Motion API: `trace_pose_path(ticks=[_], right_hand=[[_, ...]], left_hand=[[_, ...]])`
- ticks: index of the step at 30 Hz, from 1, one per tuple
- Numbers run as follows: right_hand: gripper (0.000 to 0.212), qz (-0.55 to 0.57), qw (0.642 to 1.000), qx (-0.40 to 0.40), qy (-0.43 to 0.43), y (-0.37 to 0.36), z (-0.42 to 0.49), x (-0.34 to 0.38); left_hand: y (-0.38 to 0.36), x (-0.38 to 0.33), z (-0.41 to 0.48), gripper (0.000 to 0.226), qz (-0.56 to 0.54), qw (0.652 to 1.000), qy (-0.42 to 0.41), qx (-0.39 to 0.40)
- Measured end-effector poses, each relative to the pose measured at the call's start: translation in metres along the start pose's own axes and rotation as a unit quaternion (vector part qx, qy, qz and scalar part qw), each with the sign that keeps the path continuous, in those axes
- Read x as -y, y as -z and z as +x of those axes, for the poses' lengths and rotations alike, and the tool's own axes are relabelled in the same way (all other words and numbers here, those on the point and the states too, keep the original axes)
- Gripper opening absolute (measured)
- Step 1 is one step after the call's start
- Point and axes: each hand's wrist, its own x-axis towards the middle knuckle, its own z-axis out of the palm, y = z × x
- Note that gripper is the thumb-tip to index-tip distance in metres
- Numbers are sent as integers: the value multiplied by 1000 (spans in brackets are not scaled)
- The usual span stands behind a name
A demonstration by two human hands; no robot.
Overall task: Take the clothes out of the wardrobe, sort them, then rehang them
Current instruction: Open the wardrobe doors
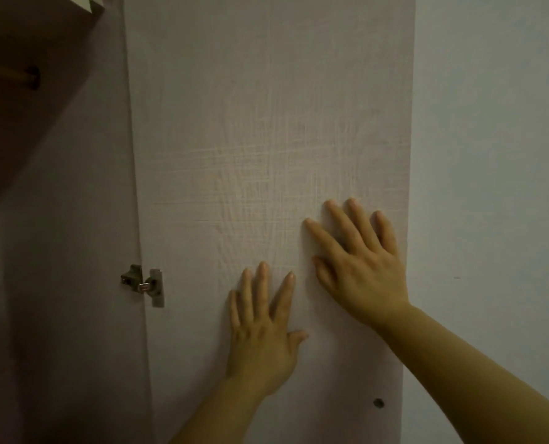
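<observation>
Matt pale wood-grain laminate with fine crosshatch texture on the wardrobe door (266,123); shiny metal hinge (148,285); smooth matt painted wall (491,123).

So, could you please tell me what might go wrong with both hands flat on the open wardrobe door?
The left hand and right hand press flat on the door, well away from the hinge, so hard pushing might strain it. The door could also knock the wall beside it.

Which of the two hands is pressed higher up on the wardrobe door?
The right hand, flat near the wall-side edge of the door; the left hand lies lower, closer to the metal hinge.
</observation>
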Motion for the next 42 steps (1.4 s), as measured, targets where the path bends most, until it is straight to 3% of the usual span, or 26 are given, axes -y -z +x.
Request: trace_pose_path(ticks=[3, 7, 10, 13, 16, 24, 27, 30, 36, 42], right_hand=[[47, -5, 1000, -12, 3, -10, -1, 1], [45, 46, 996, -10, 78, -23, -3, 13], [42, 100, 993, -37, 58, -22, 7, 33], [39, 179, 981, -60, 40, -22, 19, 55], [39, 254, 964, -51, 57, -29, 25, 82], [36, 451, 889, -25, 73, -35, 21, 181], [44, 516, 850, -31, 100, -19, 16, 224], [38, 559, 821, -25, 116, 0, 12, 268], [42, 620, 771, -15, 144, 27, 16, 331], [40, 626, 766, 13, 142, 35, 40, 375]], left_hand=[[-6, 3, 2, 87, -11, 1000, -8, -12], [-6, 1, 5, 84, -22, 1000, -8, -10], [-1, 11, 1, 78, -36, 999, -6, -10], [8, 29, -13, 76, -39, 997, 69, -2], [24, 51, -35, 70, 35, 989, 140, 15], [120, 91, -106, 57, 218, 935, 276, 52], [166, 98, -139, 56, 286, 902, 318, 57], [214, 103, -165, 59, 349, 863, 360, 60], [283, 126, -182, 65, 421, 818, 392, -27], [306, 168, -176, 78, 372, 812, 420, -160]])
